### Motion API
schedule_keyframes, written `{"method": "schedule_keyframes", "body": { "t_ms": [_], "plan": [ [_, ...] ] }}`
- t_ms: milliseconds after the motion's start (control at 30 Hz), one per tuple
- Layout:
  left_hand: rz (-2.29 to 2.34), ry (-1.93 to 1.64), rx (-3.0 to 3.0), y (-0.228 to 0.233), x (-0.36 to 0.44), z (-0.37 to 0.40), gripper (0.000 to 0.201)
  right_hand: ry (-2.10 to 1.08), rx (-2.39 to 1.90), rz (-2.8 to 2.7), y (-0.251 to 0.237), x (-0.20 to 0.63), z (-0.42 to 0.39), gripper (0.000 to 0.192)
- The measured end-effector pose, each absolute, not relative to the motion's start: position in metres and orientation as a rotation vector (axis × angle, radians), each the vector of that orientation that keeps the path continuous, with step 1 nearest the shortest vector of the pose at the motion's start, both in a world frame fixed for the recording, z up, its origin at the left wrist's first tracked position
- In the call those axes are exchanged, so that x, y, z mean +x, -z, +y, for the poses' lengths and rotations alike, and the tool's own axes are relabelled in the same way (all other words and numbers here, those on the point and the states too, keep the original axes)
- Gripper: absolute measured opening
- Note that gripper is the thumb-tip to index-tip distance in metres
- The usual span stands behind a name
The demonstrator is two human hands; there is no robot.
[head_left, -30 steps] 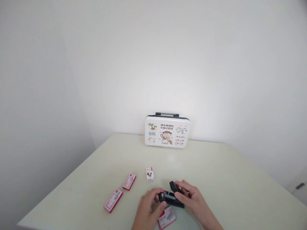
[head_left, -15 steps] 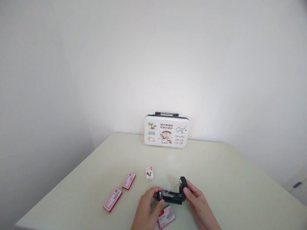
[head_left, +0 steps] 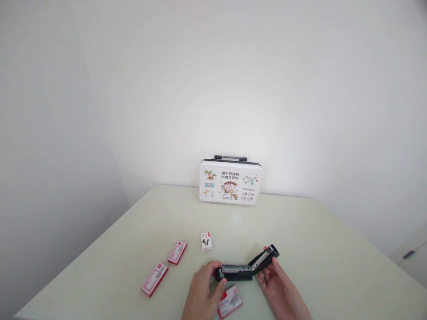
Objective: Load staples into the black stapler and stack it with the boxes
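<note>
A black stapler (head_left: pixel 238 270) lies near the table's front edge, its top arm swung back and open to the right so the staple channel shows. My left hand (head_left: pixel 204 291) grips the stapler's left end between thumb and fingers. My right hand (head_left: pixel 276 286) holds the raised top arm from below. A red and white staple box (head_left: pixel 230 302) lies on the table just beneath and between my hands.
Two more red staple boxes (head_left: pixel 154 279) (head_left: pixel 177 252) lie to the left on the pale table (head_left: pixel 300 231). A small white box (head_left: pixel 206 242) stands behind the stapler. A white illustrated case with a black handle (head_left: pixel 230 181) stands against the wall.
My right hand has swung the stapler's top arm from nearly closed, through upright, back and over to the right. The left hand has kept its hold on the base.
</note>
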State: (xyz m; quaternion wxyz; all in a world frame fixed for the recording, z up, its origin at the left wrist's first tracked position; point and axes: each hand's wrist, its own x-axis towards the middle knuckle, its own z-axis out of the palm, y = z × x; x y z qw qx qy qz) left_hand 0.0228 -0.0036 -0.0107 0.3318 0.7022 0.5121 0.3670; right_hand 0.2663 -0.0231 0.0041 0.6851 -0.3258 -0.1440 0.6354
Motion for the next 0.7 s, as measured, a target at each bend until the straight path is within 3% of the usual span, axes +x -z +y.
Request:
{"method": "schedule_keyframes", "body": {
  "t_ms": [500, 700],
  "plan": [
    [1.301, -0.914, 1.871, 0.004, 0.02, -0.004, 0.036, -1.273, -0.9, -0.481, 0.011, 0.265, -0.027, 0.051],
    [1.254, -0.932, 1.869, 0.004, 0.021, -0.003, 0.035, -1.083, -1.162, -1.083, -0.007, 0.26, -0.024, 0.047]
  ]
}}
